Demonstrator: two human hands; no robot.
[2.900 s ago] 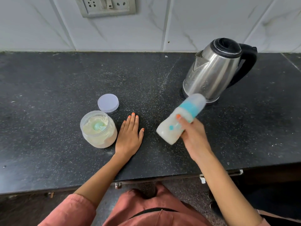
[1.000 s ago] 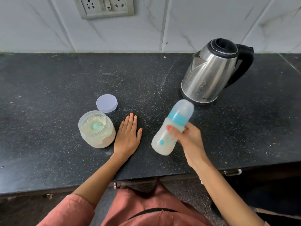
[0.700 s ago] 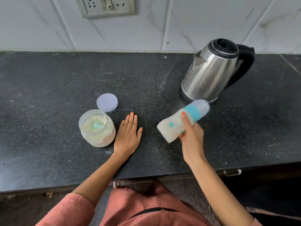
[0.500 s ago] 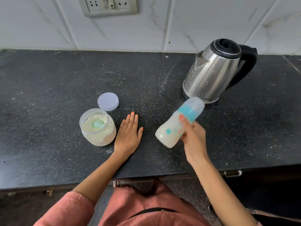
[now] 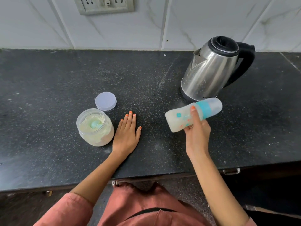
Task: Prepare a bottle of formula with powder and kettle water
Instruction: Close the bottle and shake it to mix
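Note:
My right hand (image 5: pixel 197 136) grips a capped baby bottle (image 5: pixel 179 119) with a teal collar and milky liquid inside, held almost on its side above the black counter (image 5: pixel 48 88), cap pointing right toward the kettle. A steel kettle (image 5: pixel 210 70) with a black lid and handle stands at the back right. An open clear jar of pale powder (image 5: pixel 96 128) with a teal scoop in it sits at centre left. My left hand (image 5: pixel 127 136) lies flat on the counter just right of the jar, holding nothing.
The jar's round lilac lid (image 5: pixel 105 101) lies on the counter behind the jar. A wall socket plate (image 5: pixel 104 4) is set in the white tiled wall. The counter's front edge runs close to my body, with drawer handles (image 5: pixel 231 171) below it.
My right hand has been swinging the bottle up and down, tilting between steep and nearly level; it now lies close to level. My left hand, the jar and the kettle have stayed put.

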